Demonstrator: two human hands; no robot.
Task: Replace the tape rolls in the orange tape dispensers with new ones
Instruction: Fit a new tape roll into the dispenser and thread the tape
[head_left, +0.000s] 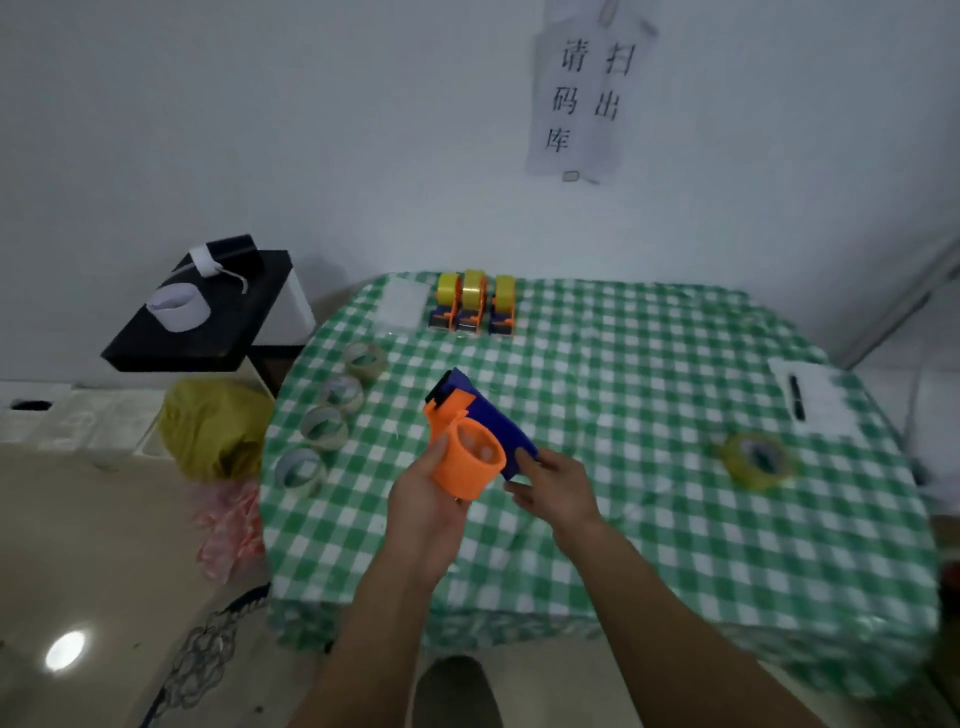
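Item in hand: 1 orange-and-blue tape dispenser (472, 460), held clear of the table (623, 525) above its near-middle part. The left hand (427, 503) grips the orange drum from below, thumb up its left side and fingers curled round it. The right hand (558, 486) pinches the rear of the blue body, fingers narrow on its edge. The drum is bare, with no roll on it.

Step, as judged: the old roll is off and the new roll is not yet fitted. The next move calls for 1 hand to let go and fetch a roll while the other steadies the drum with its open end free. The roll's core then goes square over the drum, and the tape end is led to the cutter at the far tip.

Count on the table:
- loaded dispensers (474, 306): 3, side by side at the far edge, each carrying a yellow roll
- pale rolls (324, 427): 4, in a line down the left edge, lying flat; blur hides whether they are spent or fresh
- yellow roll (756, 460): 1, flat, well apart to the right, likely the new stock
- sheet of paper (818, 400): 1, far right, with 1 pen (796, 397) on it

Beside the table: 1 black side table (208, 332)
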